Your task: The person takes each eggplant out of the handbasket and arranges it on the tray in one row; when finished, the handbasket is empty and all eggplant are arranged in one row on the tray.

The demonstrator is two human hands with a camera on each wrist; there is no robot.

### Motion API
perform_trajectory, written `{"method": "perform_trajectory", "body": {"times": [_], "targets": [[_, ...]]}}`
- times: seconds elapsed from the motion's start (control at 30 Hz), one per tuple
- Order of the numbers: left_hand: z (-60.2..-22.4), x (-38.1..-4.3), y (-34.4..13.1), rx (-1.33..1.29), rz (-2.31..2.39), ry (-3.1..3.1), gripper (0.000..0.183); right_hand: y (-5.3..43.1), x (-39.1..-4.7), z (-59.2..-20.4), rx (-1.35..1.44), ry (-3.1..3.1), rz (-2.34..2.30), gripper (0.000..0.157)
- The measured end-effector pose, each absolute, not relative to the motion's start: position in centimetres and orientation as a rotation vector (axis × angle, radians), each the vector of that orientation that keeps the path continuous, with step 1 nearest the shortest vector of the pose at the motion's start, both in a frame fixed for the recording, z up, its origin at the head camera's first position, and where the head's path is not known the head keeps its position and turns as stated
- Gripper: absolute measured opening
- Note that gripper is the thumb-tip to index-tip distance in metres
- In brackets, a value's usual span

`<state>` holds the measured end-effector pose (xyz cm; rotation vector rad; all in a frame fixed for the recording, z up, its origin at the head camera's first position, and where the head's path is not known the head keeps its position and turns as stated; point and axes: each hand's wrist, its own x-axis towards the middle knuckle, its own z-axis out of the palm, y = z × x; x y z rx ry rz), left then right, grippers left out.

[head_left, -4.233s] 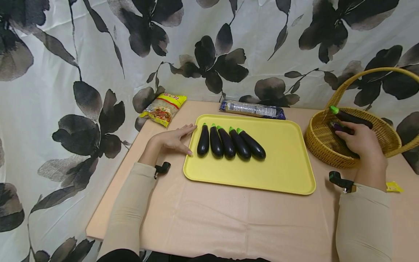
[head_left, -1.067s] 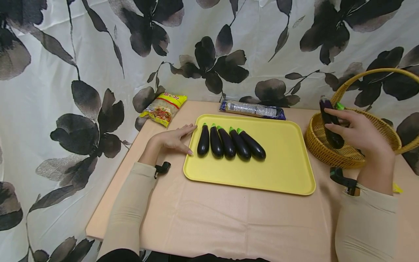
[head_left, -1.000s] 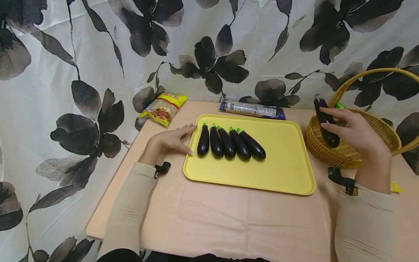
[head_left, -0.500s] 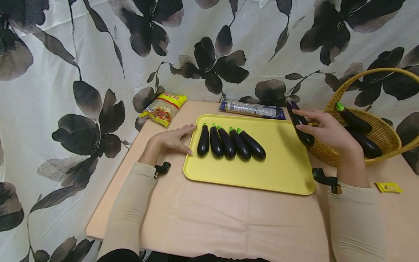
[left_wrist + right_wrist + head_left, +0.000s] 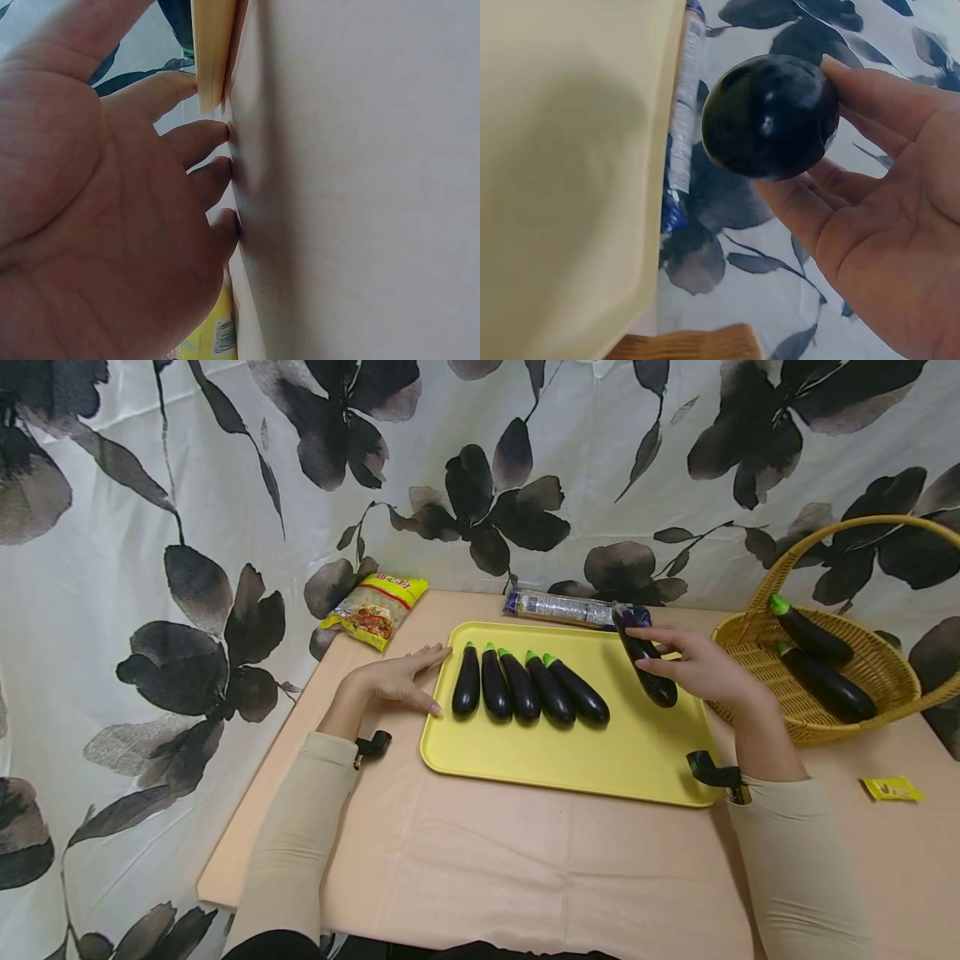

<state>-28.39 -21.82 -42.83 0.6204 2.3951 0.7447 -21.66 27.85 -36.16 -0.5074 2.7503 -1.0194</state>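
My right hand [image 5: 708,672] pinches a dark eggplant [image 5: 643,656] between thumb and fingers, above the right part of the yellow tray [image 5: 562,768]. Its end pointing away is purple, with no green cap showing. In the right wrist view, the rounded end of the eggplant [image 5: 771,118] faces the camera, clear of the tray surface. Several eggplants with green stem ends lie side by side on the tray's left half, among them a slightly slanted eggplant [image 5: 576,691]. Spread fingers of my left hand [image 5: 393,681] touch the tray's left edge; the left wrist view shows its palm [image 5: 120,195].
Right of the tray stands a wicker basket [image 5: 888,664] with a tall handle, holding two eggplants [image 5: 828,685]. Behind the tray lies a long blue packet [image 5: 562,607]. A yellow bag [image 5: 378,610] sits at the back left, a small yellow sachet [image 5: 892,789] near the right.
My right hand has lifted an eggplant out of the basket and carried it left over the tray. Two eggplants in the basket are now uncovered. The left hand has stayed in place.
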Motion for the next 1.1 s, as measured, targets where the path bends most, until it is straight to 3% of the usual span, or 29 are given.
{"method": "perform_trajectory", "body": {"times": [0.57, 1.1], "targets": [[-42.8, -28.3, -21.8, 0.631, 0.757, 2.398, 0.13, 25.7, -22.7, -38.6, -0.727, 2.759, -0.929, 0.052], [-42.8, -28.3, -21.9, 0.622, 0.762, 2.387, 0.13, 24.7, -22.7, -39.8, -0.666, 2.694, -0.878, 0.049]]}}
